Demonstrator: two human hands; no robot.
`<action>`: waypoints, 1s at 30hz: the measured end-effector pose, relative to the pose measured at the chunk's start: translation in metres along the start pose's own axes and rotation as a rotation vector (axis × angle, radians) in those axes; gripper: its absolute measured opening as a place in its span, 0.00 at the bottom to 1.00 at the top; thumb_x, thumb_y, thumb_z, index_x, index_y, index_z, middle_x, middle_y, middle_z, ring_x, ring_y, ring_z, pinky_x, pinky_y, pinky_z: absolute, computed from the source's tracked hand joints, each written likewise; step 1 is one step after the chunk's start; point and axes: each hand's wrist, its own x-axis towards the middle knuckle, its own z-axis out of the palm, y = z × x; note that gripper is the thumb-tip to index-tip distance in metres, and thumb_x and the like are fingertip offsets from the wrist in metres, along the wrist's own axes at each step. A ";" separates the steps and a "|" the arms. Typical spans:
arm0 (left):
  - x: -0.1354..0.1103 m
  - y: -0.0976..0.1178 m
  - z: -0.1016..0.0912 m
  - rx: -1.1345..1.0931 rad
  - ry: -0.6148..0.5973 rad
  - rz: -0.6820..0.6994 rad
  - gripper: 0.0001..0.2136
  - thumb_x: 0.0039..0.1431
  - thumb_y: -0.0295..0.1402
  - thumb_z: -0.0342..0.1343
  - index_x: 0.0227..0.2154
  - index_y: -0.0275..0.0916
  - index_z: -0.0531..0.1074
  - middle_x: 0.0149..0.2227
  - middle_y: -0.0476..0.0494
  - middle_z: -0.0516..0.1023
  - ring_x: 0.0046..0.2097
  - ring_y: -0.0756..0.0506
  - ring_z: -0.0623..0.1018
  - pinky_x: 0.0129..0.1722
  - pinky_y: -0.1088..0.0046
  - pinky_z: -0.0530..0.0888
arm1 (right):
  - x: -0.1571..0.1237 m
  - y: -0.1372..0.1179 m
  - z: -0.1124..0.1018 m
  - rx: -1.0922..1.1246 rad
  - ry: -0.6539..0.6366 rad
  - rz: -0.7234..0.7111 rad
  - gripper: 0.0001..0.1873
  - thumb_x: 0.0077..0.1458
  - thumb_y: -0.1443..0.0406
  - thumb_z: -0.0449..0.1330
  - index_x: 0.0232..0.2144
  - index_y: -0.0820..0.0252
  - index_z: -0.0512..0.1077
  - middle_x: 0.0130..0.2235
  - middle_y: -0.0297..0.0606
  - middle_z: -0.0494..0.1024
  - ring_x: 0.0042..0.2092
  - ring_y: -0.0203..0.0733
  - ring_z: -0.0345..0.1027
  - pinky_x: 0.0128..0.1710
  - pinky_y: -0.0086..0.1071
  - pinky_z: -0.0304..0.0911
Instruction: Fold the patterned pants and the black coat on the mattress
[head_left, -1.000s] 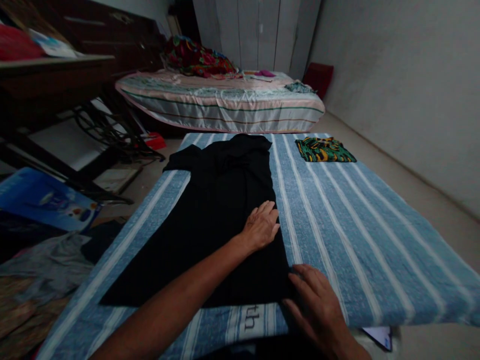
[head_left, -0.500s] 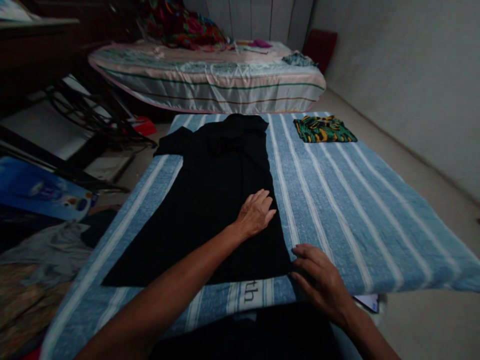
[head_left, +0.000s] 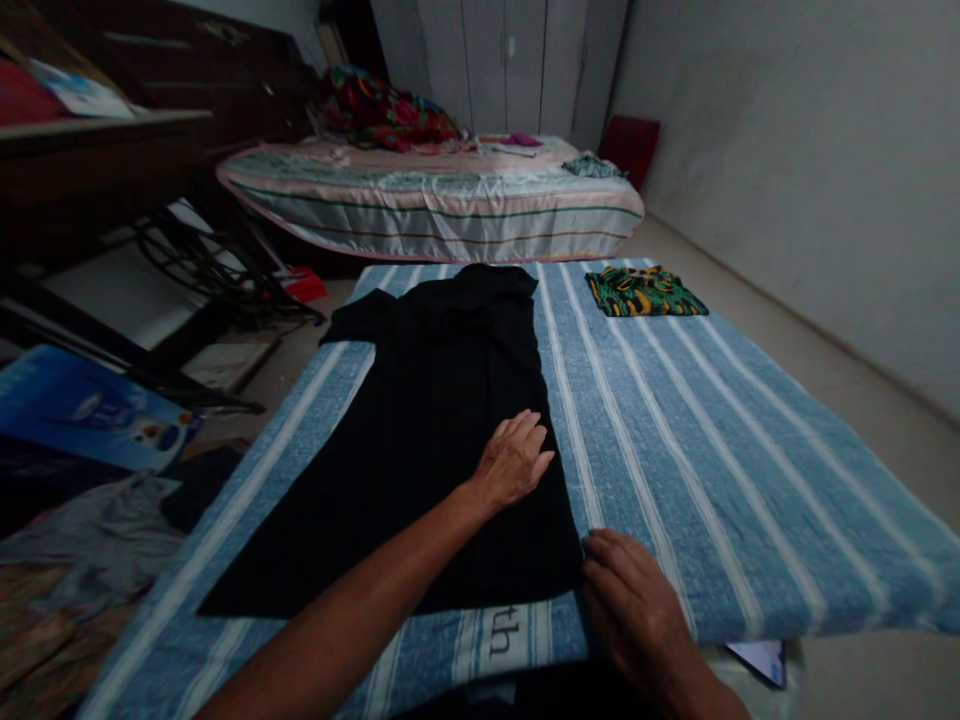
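A black short-sleeved shirt [head_left: 427, 430] lies spread on the blue-and-white striped cloth, its sleeve out to the left and its hem towards me. Flat on its right part rests my left hand [head_left: 514, 460], fingers outstretched and palm down, close to the side edge. At the lower right corner of the hem, my right hand [head_left: 637, 595] has its bent fingers close together against the fabric edge. Its thumb is hidden, and the corner appears to be between the fingers.
The striped cloth [head_left: 720, 480] covers the surface before me. A folded green, yellow and black patterned garment [head_left: 645, 292] lies at its far right. Beyond stands a bed [head_left: 450, 225]. To the left are a blue box [head_left: 82, 405] and crumpled clothes [head_left: 97, 540] on the floor.
The camera view has tilted up, so everything sits lower in the picture. My right hand's fingers have drawn closer together at the hem corner; my left hand stays on the shirt.
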 end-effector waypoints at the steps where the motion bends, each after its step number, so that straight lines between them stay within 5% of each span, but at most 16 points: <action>1: -0.001 0.000 0.000 0.002 0.003 0.003 0.14 0.60 0.34 0.51 0.46 0.32 0.67 0.57 0.30 0.65 0.61 0.37 0.62 0.57 0.58 0.61 | -0.001 0.000 0.003 -0.014 0.012 -0.010 0.15 0.53 0.75 0.53 0.43 0.60 0.68 0.44 0.46 0.75 0.50 0.48 0.68 0.45 0.46 0.69; 30: 0.001 -0.001 0.003 0.008 0.065 0.005 0.13 0.59 0.34 0.53 0.44 0.33 0.68 0.56 0.32 0.67 0.59 0.37 0.64 0.56 0.58 0.64 | 0.006 0.000 -0.001 -0.041 -0.035 -0.044 0.13 0.53 0.77 0.49 0.38 0.63 0.69 0.41 0.47 0.75 0.49 0.46 0.67 0.44 0.42 0.68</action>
